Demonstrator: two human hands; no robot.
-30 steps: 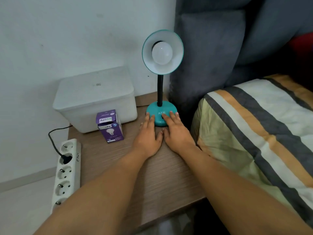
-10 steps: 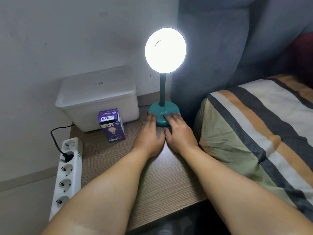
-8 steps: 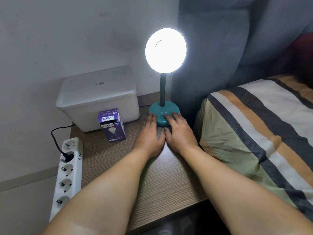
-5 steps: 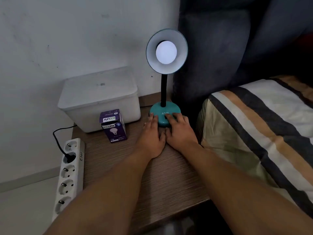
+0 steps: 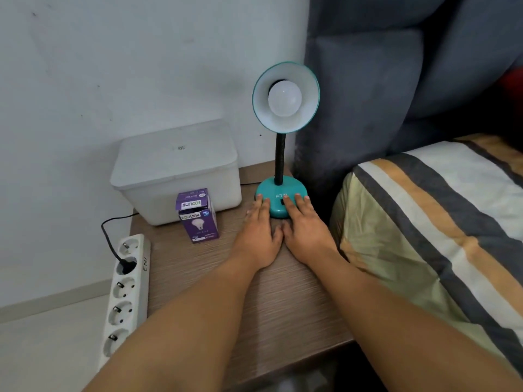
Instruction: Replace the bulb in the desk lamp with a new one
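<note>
A teal desk lamp stands at the back of the wooden bedside table, its shade facing me. A white bulb sits in the shade, unlit. A purple bulb box stands upright to the left of the lamp base. My left hand and my right hand lie flat on the table side by side, fingertips resting on the lamp base. A right fingertip sits by the black switch. Neither hand holds anything.
A white lidded box stands at the back left against the wall. A white power strip with one black plug lies along the table's left edge. A bed with a striped cover and a grey headboard border the right.
The lamp was off three seconds ago, lit brightly one second ago, and is off again now. Both hands have stayed on the lamp base.
</note>
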